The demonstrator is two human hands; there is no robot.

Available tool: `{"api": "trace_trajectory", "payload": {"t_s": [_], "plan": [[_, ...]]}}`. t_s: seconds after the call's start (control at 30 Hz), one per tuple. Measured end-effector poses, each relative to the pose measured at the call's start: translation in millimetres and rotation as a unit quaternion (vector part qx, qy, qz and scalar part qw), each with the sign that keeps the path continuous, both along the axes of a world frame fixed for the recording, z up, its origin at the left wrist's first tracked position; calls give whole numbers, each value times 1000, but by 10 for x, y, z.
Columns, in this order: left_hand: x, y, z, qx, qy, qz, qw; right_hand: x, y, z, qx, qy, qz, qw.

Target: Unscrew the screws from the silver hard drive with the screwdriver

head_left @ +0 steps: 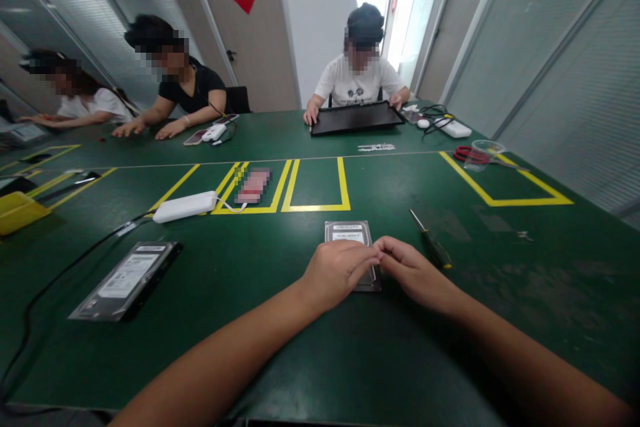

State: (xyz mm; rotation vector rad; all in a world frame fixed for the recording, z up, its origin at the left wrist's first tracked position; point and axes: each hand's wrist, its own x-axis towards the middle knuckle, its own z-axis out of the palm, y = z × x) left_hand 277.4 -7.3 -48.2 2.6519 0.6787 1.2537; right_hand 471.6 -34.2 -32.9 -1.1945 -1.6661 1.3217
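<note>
A hard drive [347,230] with a white label lies on the green table in front of me, partly hidden under my hands. My left hand [333,270] crosses over it, thumb and fingers drawn together in a pinch. Thumb and fingertips are pinched on my right hand [413,270] too, meeting the left fingertips at the drive's right edge. Anything between them is too small or hidden to make out. Just right of my right hand lies a screwdriver [431,240] with a dark and yellow handle.
A second, larger hard drive [127,279] rests on the left. Behind it are a white power bank [185,207] with a cable and a phone [253,185]. Yellow tape [320,207] marks the table [300,360]. Opposite, a person holds a black panel [357,119]; two others sit left.
</note>
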Motion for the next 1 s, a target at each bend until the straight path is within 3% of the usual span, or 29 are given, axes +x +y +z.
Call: {"api": "trace_trajectory", "payload": {"t_s": [0.37, 0.5, 0.6, 0.67, 0.77, 0.87, 1.0], "plan": [[-6, 35, -83, 41, 9, 17, 999, -13, 12, -79, -44, 69, -43, 996], [-21, 42, -75, 22, 20, 33, 999, 4, 17, -82, -15, 43, -48, 998], [-22, 63, -32, -21, 5, 50, 999, 15, -22, -88, 80, -67, -33, 994], [-24, 82, 4, -57, -11, 63, 996, 9, -64, -99, 197, -186, -12, 963], [-32, 108, 40, -107, -40, 77, 990, -25, -125, -117, 341, -333, 30, 879], [-45, 123, 45, -148, -64, 82, 984, -69, -163, -119, 398, -405, 41, 822], [-59, 144, 30, -188, -71, 69, 977, -107, -195, -87, 419, -430, 46, 799]]}}
